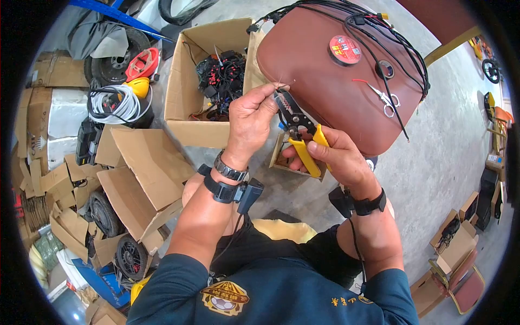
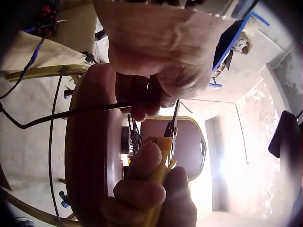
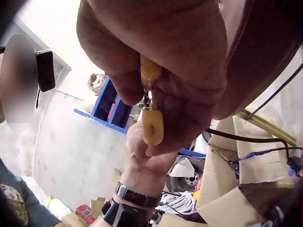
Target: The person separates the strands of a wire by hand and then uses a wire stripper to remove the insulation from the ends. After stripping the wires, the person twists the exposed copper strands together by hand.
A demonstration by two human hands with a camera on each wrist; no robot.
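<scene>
In the head view the left hand [image 1: 251,120] pinches a thin wire end between thumb and fingers, beside the jaws of a wire stripper. The right hand [image 1: 342,160] grips the stripper's yellow handles [image 1: 305,157], which stand apart. In the left wrist view a black cable [image 2: 90,110] runs into the left hand [image 2: 158,56], and the right hand [image 2: 147,189] holds the yellow handle from below. The right wrist view shows the right hand [image 3: 165,61] round the handles, with the left hand [image 3: 149,153] behind it.
A brown padded seat [image 1: 309,59] bears red tape [image 1: 345,50], a tape roll [image 1: 385,69], white-handled scissors [image 1: 389,103] and black cables [image 1: 374,40]. Left of it, a cardboard box [image 1: 197,132] holds tangled wiring [image 1: 222,78]. A small box [image 1: 276,158] stands below the hands; cartons and wheels lie at left.
</scene>
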